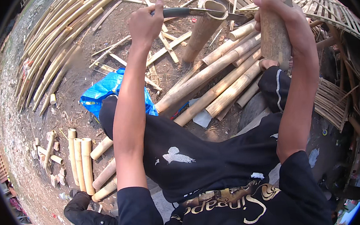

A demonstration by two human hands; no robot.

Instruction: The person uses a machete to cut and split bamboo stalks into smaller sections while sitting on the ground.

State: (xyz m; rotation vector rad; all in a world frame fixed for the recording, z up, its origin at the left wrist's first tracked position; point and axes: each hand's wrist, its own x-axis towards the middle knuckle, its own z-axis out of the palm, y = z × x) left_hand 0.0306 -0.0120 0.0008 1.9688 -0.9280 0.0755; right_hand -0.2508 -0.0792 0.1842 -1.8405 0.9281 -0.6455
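My left hand [148,26] is closed round the dark handle of a machete [199,12], raised in front of me. The metal blade points right and crosses the open top of a hollow bamboo post [201,36] that stands tilted on the ground. Whether the blade touches the rim, I cannot tell. My right hand [284,15] is wrapped round a thick bamboo piece [275,41], held upright at the upper right. The upper end of that piece runs out of the picture.
Long split bamboo strips [55,37] lie at the far left. Bamboo poles [219,77] are stacked ahead of my legs, beside a blue plastic sheet [102,91]. Short bamboo lengths [82,162] lie at left. Another person's dark trouser leg [90,212] shows lower left. Slatted bamboo panels [328,10] stand right.
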